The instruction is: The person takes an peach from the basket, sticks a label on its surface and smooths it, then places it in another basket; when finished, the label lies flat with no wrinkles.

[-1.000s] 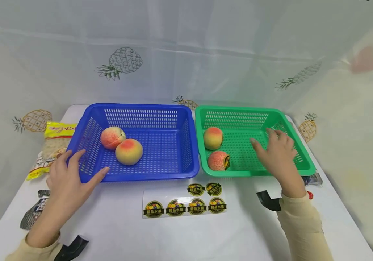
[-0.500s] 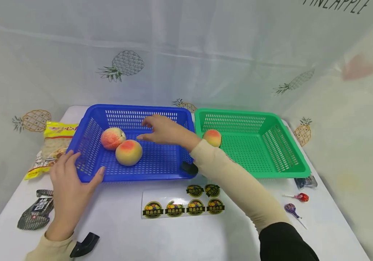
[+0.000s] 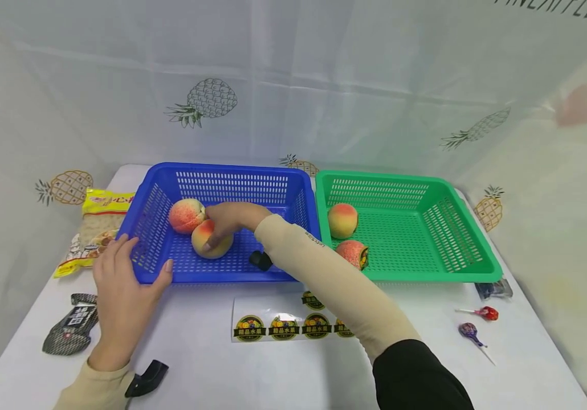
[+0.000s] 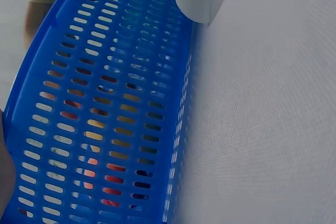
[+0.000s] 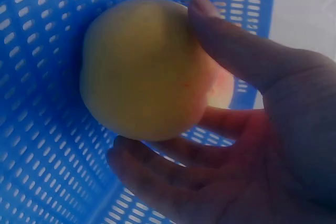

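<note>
In the head view, a yellow peach with a red blush sits in the blue basket, beside a redder peach. My right hand reaches in from the right and holds the yellow peach. The right wrist view has the thumb on one side of this peach and the fingers curled around its other side. My left hand rests at the basket's front left corner, fingers spread along the left rim and thumb on the front rim. Through the slots of the basket wall, the left wrist view gives glimpses of red and yellow.
A green basket adjoins on the right, holding a peach and a stickered peach. In front lies a sticker sheet, partly behind my right sleeve. Lollipops lie right; a yellow snack bag and black packet lie left.
My right hand has moved from over the green basket leftward into the blue one and taken hold of the yellow peach. The left hand stays at the blue basket's corner.
</note>
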Demonstrator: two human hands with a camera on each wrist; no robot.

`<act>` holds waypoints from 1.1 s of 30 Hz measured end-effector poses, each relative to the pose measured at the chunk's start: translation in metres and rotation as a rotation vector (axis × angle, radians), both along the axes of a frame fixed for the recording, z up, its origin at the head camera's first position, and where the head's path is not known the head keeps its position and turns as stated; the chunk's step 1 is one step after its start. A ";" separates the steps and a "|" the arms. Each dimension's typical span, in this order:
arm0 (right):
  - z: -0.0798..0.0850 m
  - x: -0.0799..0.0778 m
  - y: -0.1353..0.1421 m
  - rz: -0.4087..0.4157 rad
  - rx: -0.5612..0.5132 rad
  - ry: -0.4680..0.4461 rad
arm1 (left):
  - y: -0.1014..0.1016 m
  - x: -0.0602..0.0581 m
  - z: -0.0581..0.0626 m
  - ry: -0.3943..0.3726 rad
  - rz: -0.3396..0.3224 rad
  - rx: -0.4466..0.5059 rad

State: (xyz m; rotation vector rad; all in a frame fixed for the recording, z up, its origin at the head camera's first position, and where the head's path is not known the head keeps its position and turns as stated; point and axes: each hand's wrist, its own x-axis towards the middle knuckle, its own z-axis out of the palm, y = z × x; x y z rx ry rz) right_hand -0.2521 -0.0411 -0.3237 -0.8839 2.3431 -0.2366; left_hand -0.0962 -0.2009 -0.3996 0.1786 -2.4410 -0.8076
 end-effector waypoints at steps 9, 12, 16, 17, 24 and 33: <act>-0.001 0.000 0.002 -0.019 -0.023 0.015 | 0.000 0.000 0.000 0.025 -0.001 0.001; 0.010 0.001 0.011 -0.023 -0.034 0.056 | 0.000 -0.001 -0.002 0.049 -0.001 -0.003; 0.033 0.010 0.034 -0.050 -0.084 0.141 | 0.001 -0.002 -0.004 0.071 0.000 -0.006; 0.039 0.014 0.041 -0.067 -0.102 0.161 | 0.001 -0.002 -0.004 0.074 0.000 -0.007; 0.080 0.061 0.116 -0.215 -0.277 0.303 | 0.003 -0.001 -0.006 0.113 0.000 0.004; 0.076 0.141 0.195 -0.266 -0.483 0.281 | 0.004 -0.002 -0.006 0.114 -0.006 0.032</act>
